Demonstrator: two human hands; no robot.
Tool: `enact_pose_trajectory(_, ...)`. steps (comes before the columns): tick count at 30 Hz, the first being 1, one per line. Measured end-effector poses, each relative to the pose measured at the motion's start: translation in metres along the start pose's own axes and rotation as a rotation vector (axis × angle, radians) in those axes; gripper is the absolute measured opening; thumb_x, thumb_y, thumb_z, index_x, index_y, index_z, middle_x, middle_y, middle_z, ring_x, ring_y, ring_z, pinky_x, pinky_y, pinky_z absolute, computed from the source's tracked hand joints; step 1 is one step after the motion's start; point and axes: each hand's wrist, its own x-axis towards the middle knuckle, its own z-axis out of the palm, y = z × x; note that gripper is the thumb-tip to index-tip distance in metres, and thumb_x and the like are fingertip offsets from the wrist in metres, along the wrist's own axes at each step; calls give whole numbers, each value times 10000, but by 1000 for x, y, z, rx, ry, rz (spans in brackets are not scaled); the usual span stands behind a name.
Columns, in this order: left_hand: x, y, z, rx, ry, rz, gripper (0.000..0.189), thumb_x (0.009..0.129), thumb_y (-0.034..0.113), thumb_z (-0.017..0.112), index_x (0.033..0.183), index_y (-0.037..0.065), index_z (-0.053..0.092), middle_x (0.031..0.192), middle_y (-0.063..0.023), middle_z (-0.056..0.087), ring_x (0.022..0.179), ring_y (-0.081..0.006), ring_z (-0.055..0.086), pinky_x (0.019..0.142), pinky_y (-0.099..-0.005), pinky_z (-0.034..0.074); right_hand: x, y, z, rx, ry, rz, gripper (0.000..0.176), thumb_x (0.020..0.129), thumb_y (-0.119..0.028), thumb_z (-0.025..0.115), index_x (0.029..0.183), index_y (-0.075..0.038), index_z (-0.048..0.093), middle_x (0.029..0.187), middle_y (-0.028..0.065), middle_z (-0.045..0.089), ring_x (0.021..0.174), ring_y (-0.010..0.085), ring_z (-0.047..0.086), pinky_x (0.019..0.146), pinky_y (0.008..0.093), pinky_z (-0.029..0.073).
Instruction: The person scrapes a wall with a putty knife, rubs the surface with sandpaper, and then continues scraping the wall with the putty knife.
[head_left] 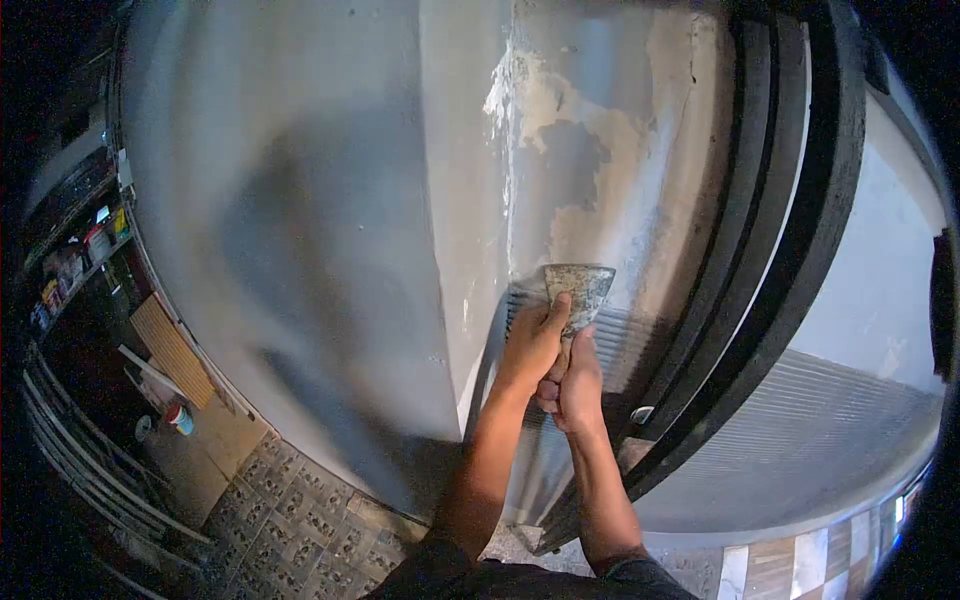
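A putty knife point(580, 285) with a worn, stained blade points upward against the wall point(630, 140), where paint has peeled into tan and grey patches. My right hand point(580, 380) is wrapped round its handle. Higher up, my left hand point(535, 345) grips the same tool, its thumb lying along the base of the blade. Both hands are closed and close together. Above them, a strip of flaking white paint point(508, 110) runs down the inner corner. Most of the handle is hidden by my fingers.
A dark door frame point(750, 300) curves down on the right. Beyond it is a pale wall with a ribbed lower section point(790, 430). At left, shelves point(85, 270) hold containers, and a bucket point(180, 418) stands near a corrugated panel point(172, 350). Patterned tiles point(290, 510) cover the floor.
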Motion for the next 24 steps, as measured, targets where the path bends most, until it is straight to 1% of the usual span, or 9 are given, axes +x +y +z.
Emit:
enact_pose_trajectory(2, 3, -10, 0, 36, 28, 99, 605, 858, 542, 479, 600, -5, 507, 494, -43, 448, 477, -134, 406, 461, -335, 331, 2, -8, 5, -5, -8, 10, 540, 918, -573, 196, 690, -148, 437, 488, -55, 327, 338, 57, 242, 298, 201, 165)
enact_pose_trajectory(4, -1, 21, -4, -18, -8, -215, 604, 856, 535, 487, 592, -7, 498, 497, -46, 450, 478, -132, 413, 457, -342, 330, 3, -12, 6, -18, 1, 18, 540, 918, -574, 196, 690, -147, 436, 490, -55, 328, 339, 56, 243, 298, 201, 168)
enact_pose_trajectory(6, -14, 17, 1, -3, -19, -221, 602, 856, 530, 491, 590, -9, 498, 500, -51, 454, 478, -133, 419, 455, -345, 330, -3, -5, 6, -26, 88, 19, 541, 916, -578, 197, 688, -149, 434, 493, -57, 326, 338, 54, 241, 296, 201, 170)
enact_pose_trajectory(8, -8, 15, 1, 0, -26, -70, 603, 854, 527, 495, 594, -17, 503, 500, -56, 452, 483, -132, 425, 455, -347, 330, -1, -8, 3, -9, 39, 22, 539, 914, -580, 201, 687, -151, 434, 494, -57, 324, 338, 54, 242, 296, 201, 173)
enact_pose_trajectory(11, -9, 19, 0, -8, -30, -248, 600, 865, 516, 482, 606, -25, 510, 497, -56, 445, 468, -133, 415, 449, -347, 324, 0, -2, -2, 10, 40, 39, 535, 914, -581, 204, 687, -154, 433, 493, -58, 321, 337, 56, 245, 297, 199, 177)
enact_pose_trajectory(14, -7, -7, 2, 44, -80, -106, 621, 873, 524, 455, 621, -41, 507, 490, -71, 436, 454, -145, 412, 448, -352, 330, 1, 9, -11, 15, 57, 19, 529, 914, -580, 206, 687, -158, 430, 489, -57, 325, 336, 59, 253, 293, 199, 176)
enact_pose_trajectory(18, 5, 31, 2, -83, -42, -97, 620, 878, 517, 452, 618, -45, 495, 485, -79, 435, 471, -148, 405, 469, -358, 341, 9, -22, 3, -72, 16, 7, 518, 917, -574, 204, 693, -162, 426, 478, -49, 338, 331, 63, 271, 280, 202, 169)
enact_pose_trajectory(21, 6, 20, 2, 77, -2, 53, 591, 887, 475, 471, 595, -39, 484, 475, -64, 430, 460, -133, 386, 454, -345, 332, 1, -17, 7, 12, 34, -3, 521, 917, -572, 206, 695, -154, 424, 476, -41, 344, 325, 66, 275, 274, 201, 164)
enact_pose_trajectory(24, 4, 19, 3, 9, -22, 81, 585, 891, 457, 475, 576, -36, 472, 453, -63, 423, 429, -123, 370, 428, -334, 320, 3, -15, 5, 26, 56, 19, 531, 912, -583, 214, 695, -147, 426, 477, -44, 326, 318, 64, 229, 275, 198, 145)
